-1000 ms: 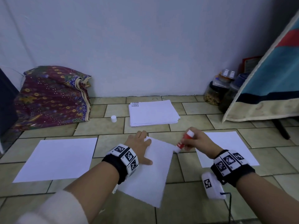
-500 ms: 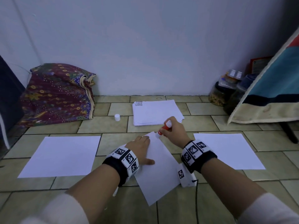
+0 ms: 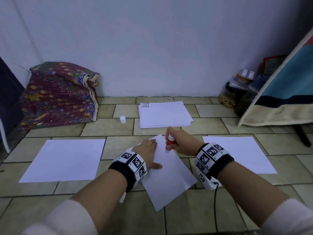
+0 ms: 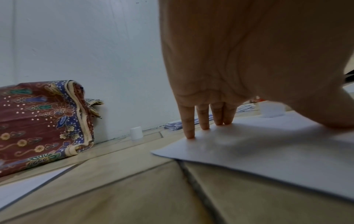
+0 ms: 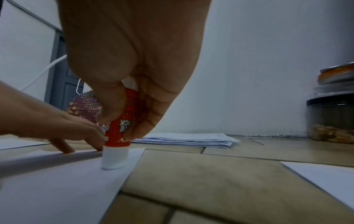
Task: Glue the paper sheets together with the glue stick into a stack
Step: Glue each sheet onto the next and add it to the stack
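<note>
The angled sheet [image 3: 169, 175] lies nearest on the floor tiles [image 3: 108, 128], its long axis running near-right to far-left. The left hand [image 3: 147, 150] presses it with straight fingers [image 4: 203, 119]. Just right, the right hand [image 3: 182, 143] pinches the glue stick [image 5: 119, 133], tip down near the far corner. Beyond sits the paper stack [image 3: 164, 114].

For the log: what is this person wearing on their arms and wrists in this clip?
Both hands, the left hand and the right hand, are bare. Each wrist carries a black band ringed with white blocks printed with black square markers. A white marked unit hangs under the right wrist, trailing a thin dark cable. Pale, fuzzy sleeves are pushed up both forearms.
</note>
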